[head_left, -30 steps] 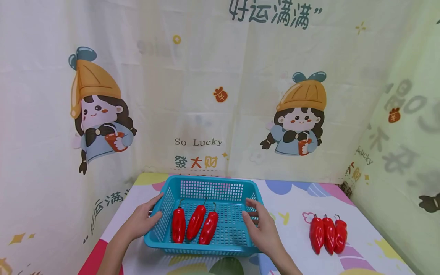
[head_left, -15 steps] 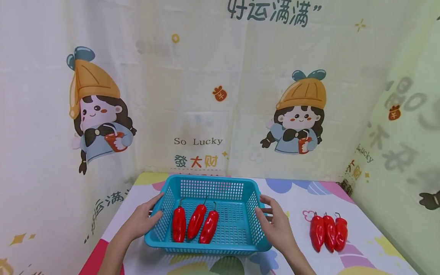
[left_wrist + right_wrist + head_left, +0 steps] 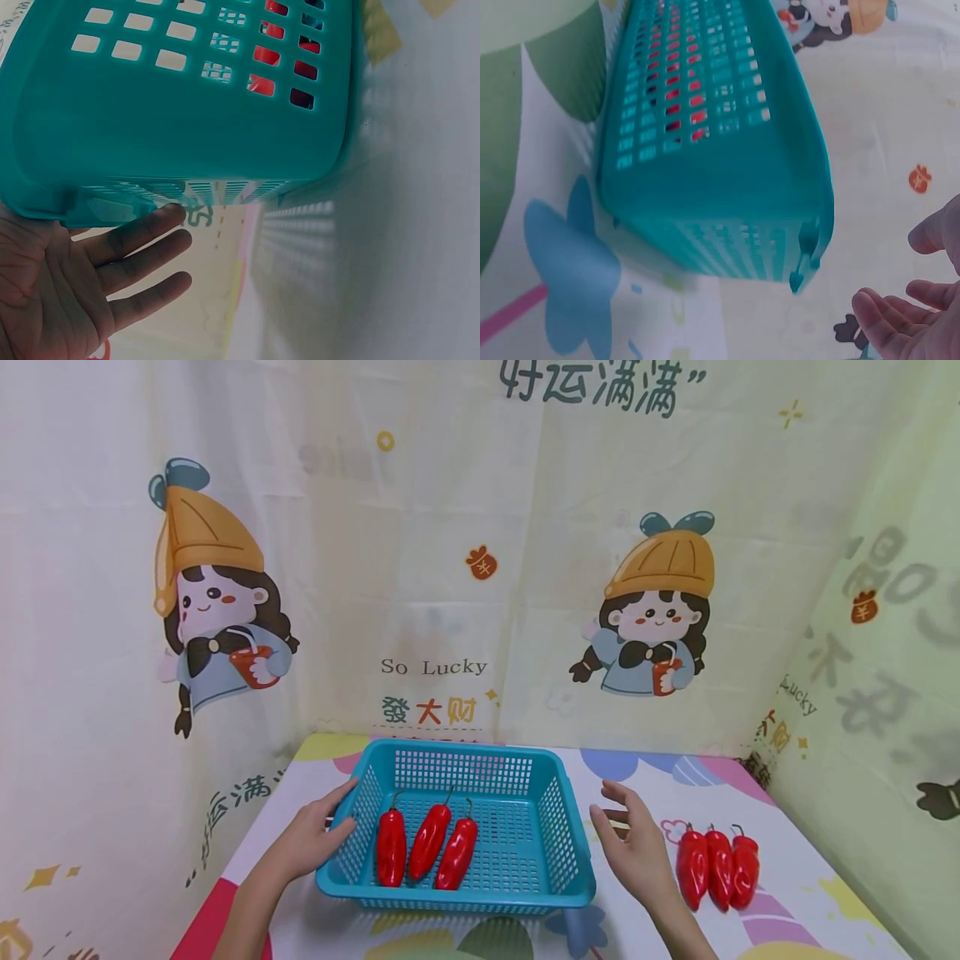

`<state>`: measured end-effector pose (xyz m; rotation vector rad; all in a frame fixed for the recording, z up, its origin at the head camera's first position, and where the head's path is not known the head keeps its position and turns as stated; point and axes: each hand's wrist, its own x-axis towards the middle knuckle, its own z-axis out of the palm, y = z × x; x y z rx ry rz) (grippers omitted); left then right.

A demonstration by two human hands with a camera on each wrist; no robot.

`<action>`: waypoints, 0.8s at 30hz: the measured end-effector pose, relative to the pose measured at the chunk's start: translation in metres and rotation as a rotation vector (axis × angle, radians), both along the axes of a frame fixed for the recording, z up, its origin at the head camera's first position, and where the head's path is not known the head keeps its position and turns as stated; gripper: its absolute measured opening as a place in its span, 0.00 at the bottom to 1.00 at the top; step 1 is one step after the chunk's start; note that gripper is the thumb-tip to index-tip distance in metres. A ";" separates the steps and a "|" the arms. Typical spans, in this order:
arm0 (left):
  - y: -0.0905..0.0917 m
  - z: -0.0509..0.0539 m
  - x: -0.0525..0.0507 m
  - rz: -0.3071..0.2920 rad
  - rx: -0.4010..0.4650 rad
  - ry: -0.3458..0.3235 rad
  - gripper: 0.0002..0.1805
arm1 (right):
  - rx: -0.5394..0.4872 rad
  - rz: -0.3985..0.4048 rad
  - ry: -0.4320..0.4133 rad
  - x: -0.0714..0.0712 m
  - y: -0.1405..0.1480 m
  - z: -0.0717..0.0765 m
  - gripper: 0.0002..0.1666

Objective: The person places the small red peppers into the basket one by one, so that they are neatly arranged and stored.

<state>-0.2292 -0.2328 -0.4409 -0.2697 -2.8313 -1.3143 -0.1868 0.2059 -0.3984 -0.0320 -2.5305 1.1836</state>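
Observation:
A teal plastic basket point(image 3: 457, 899) stands on the table, with three red peppers point(image 3: 456, 857) lying in its left half. My left hand point(image 3: 306, 842) touches the basket's left rim, thumb over the edge; in the left wrist view its other fingers point(image 3: 154, 262) extend below the rim, outside the wall. Between the basket and a row of three more red peppers point(image 3: 718, 870) is my right hand point(image 3: 637, 852), fingers loosely bent and holding nothing. The right wrist view shows a gap between that hand point(image 3: 922, 315) and the basket's end wall point(image 3: 727, 195).
The table point(image 3: 637, 927) has a colourful printed cover. Behind it and on both sides hangs a pale printed cloth point(image 3: 435, 610) with cartoon figures and lettering.
My right hand has moved right, from over the basket's inside to its right rim and then away from it. My left hand and the peppers have stayed in place.

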 end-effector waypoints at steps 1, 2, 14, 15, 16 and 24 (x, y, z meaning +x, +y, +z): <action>0.000 0.000 0.000 0.002 0.001 -0.002 0.42 | 0.002 -0.006 0.000 0.000 0.002 0.000 0.35; 0.000 0.000 0.001 0.001 0.002 -0.002 0.42 | 0.006 -0.013 0.001 -0.001 0.004 -0.001 0.35; 0.000 0.001 0.001 0.004 0.005 -0.015 0.43 | 0.026 -0.070 0.010 -0.004 0.035 -0.006 0.35; 0.000 0.001 0.001 0.004 0.006 -0.016 0.43 | 0.029 -0.078 0.012 -0.004 0.037 -0.007 0.34; 0.000 0.001 0.002 0.005 0.007 -0.017 0.43 | 0.031 -0.081 0.014 -0.004 0.039 -0.007 0.34; 0.000 0.000 0.001 0.008 0.001 -0.013 0.43 | 0.062 -0.114 0.048 -0.005 0.056 -0.013 0.32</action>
